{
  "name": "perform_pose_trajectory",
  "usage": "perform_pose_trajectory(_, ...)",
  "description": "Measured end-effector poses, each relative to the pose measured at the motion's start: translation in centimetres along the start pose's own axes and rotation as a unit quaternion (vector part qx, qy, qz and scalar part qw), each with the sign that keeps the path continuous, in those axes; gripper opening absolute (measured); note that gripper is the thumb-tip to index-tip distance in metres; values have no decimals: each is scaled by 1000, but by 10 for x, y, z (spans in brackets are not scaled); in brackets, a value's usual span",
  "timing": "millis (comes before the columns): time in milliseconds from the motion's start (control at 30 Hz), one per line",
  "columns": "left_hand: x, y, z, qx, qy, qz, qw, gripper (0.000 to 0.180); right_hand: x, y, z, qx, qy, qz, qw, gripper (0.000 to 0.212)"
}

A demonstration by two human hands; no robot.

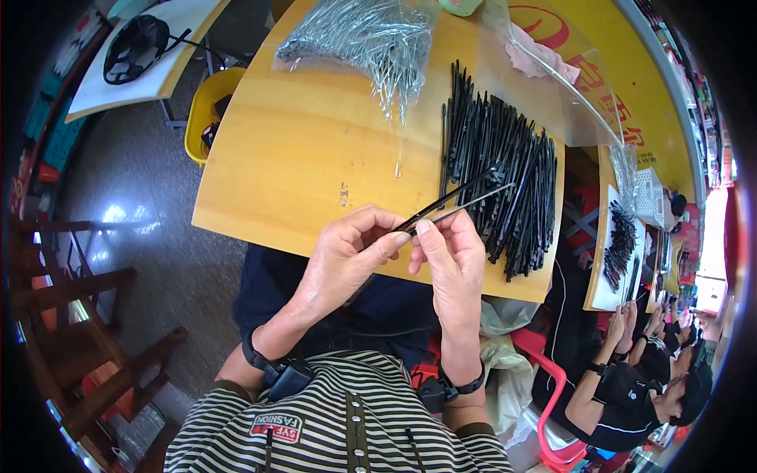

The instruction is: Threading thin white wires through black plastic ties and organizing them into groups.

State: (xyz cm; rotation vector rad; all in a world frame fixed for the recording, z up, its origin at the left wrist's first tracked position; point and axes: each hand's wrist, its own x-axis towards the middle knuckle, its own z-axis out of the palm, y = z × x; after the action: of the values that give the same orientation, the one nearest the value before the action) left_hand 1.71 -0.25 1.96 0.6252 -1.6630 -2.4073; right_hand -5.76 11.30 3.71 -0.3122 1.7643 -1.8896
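Observation:
My left hand point(355, 251) pinches a thin black rod point(453, 194) between thumb and fingers, its far end pointing up and to the right. Close beside it, my right hand point(451, 256) grips a slender metal-looking rod point(487, 193) between thumb and forefinger. The two rods converge at my fingertips, where their near ends are partly hidden. A dense pile of similar black rods point(493, 150) lies on the wooden table point(292, 158), just past my right hand. Farther off, a clear plastic bag point(355, 35) holds many thin, shiny wire-like pieces, some spilling toward me.
A yellow bin point(203, 118) stands left of the table, near a white-topped table point(95, 87) bearing a black fan-like object point(136, 49). At right, other people point(631, 394) sit by a table with more black rods point(620, 244). A red chair point(552, 386) is beside me.

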Motion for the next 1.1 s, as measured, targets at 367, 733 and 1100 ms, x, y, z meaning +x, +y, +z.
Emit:
perform_pose_trajectory(367,6,4,-45,142,121,-31,982,13,42,14,14,-253,-40,-72,964,21)
perform_pose_trajectory(733,36,11,-52,195,184,-24,963,17,94,21,20,-434,88,-65,894,18)
perform_pose_trajectory(1100,34,13,-33,325,245,106,907,26,35,1,-22,-375,6,-7,927,16)
